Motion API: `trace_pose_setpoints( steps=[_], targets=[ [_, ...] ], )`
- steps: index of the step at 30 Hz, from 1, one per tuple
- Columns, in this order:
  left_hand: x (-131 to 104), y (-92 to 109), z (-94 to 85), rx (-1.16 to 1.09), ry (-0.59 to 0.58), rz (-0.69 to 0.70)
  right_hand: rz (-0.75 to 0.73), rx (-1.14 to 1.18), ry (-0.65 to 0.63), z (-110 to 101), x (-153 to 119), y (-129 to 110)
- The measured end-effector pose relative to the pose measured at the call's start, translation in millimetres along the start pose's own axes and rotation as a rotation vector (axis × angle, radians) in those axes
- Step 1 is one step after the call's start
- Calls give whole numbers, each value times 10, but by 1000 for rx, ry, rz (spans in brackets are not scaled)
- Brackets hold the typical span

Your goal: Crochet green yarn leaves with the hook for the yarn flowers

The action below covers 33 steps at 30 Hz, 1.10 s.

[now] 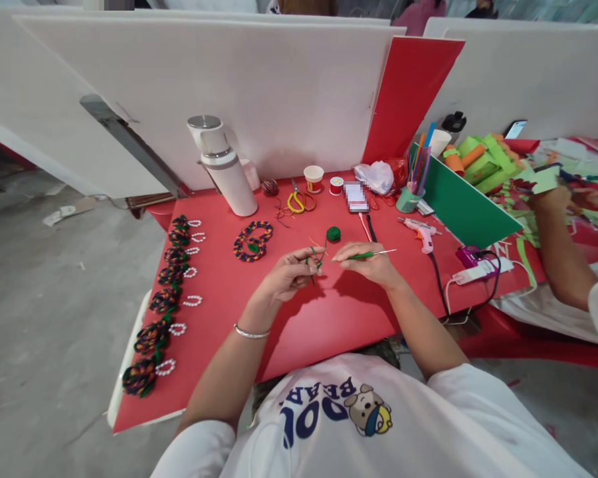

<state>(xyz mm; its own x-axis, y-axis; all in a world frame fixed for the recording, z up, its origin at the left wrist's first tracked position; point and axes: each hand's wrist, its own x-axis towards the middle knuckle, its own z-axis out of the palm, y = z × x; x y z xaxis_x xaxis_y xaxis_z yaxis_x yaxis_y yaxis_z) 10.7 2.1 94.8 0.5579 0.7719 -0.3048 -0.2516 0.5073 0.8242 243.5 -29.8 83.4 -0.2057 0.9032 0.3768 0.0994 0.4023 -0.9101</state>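
My left hand [292, 272] pinches a strand of dark green yarn [316, 260], which loops about its fingertips. The strand leads up to a small ball of green yarn [333, 234] on the red table. In my right hand [371, 262] lies a crochet hook [363, 255] with a green handle, its thin metal shaft sticking out to the right. Both hands are raised slightly over the table, fingertips close together but apart. Left of them lies a curved braided cord [252, 241] in dark mixed colours with a green bit inside it.
Braided yarn bundles [164, 300] with white bead loops [193, 301] line the table's left edge. Behind stand a thermos [224, 166], scissors [299, 201], a paper cup [313, 179] and a phone [355, 197]. A glue gun [421, 232] and power strip [483, 269] lie right, near another person's arm [558, 245].
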Motion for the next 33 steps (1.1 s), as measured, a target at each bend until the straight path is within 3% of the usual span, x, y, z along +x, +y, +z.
trace_pose_setpoints(
  steps=[6, 12, 16, 21, 25, 29, 33],
  targets=[
    [47, 10, 31, 24, -51, 16, 65, 105, 46, 27, -56, 13],
    [128, -58, 226, 104, -68, 132, -61, 65, 316, 364, -155, 81],
    [156, -44, 265, 151, -69, 171, -97, 17, 440, 435, -225, 26],
    [199, -15, 274, 194, -24, 292, -169, -156, 494, 405, -280, -87],
    [222, -35, 349, 152, 40, 348, -324, -455, 542, 450, -308, -131],
    [198, -50, 442, 15, 60, 284, -467, -640, 642, 567, -305, -82],
    [138, 16, 437, -88, -19, 140, -413, -478, 645, 557, -240, -59]
  ],
)
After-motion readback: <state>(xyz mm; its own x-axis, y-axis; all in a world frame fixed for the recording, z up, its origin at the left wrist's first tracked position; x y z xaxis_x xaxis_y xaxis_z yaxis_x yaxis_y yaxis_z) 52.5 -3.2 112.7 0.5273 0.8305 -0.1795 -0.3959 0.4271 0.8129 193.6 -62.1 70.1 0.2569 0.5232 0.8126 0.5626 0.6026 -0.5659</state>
